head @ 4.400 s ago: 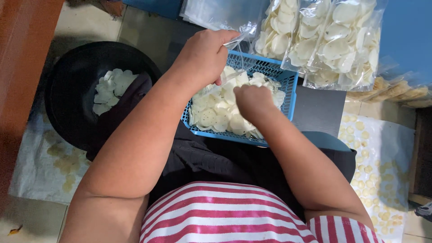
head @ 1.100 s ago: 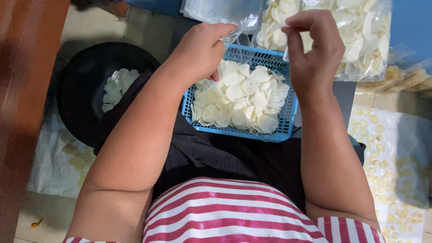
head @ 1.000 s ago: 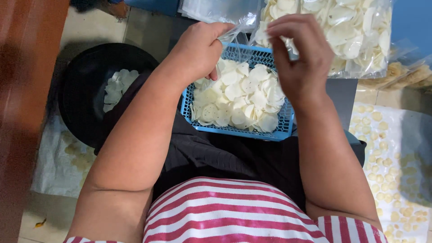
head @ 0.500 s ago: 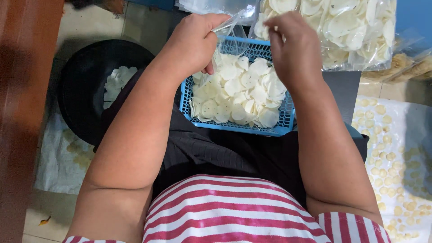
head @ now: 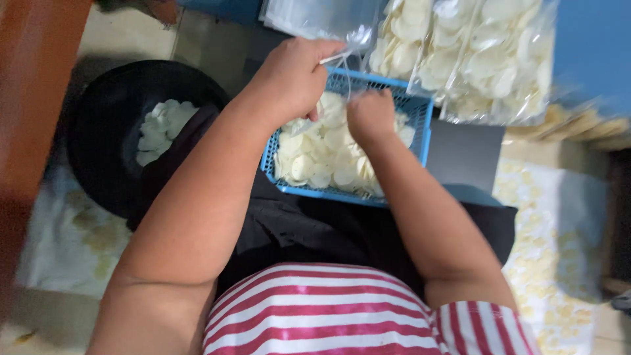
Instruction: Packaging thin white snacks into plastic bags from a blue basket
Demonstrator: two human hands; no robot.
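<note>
A blue plastic basket [head: 402,104] full of pale round chips [head: 325,158] rests on my lap. My left hand [head: 292,82] hovers over the basket's far left corner and pinches the edge of a clear plastic bag [head: 342,23] that hangs open above it. My right hand [head: 370,117] is down in the basket, fingers curled into the chips; what it grips is hidden.
A black round bowl [head: 98,105] with a few chips [head: 160,125] sits on the floor to the left. Filled clear bags of chips [head: 473,52] lie beyond the basket. More chips are spread on white cloth at right [head: 552,250] and left [head: 72,236].
My right hand has dropped from up by the bag's mouth down into the basket of chips. My left hand keeps holding the bag.
</note>
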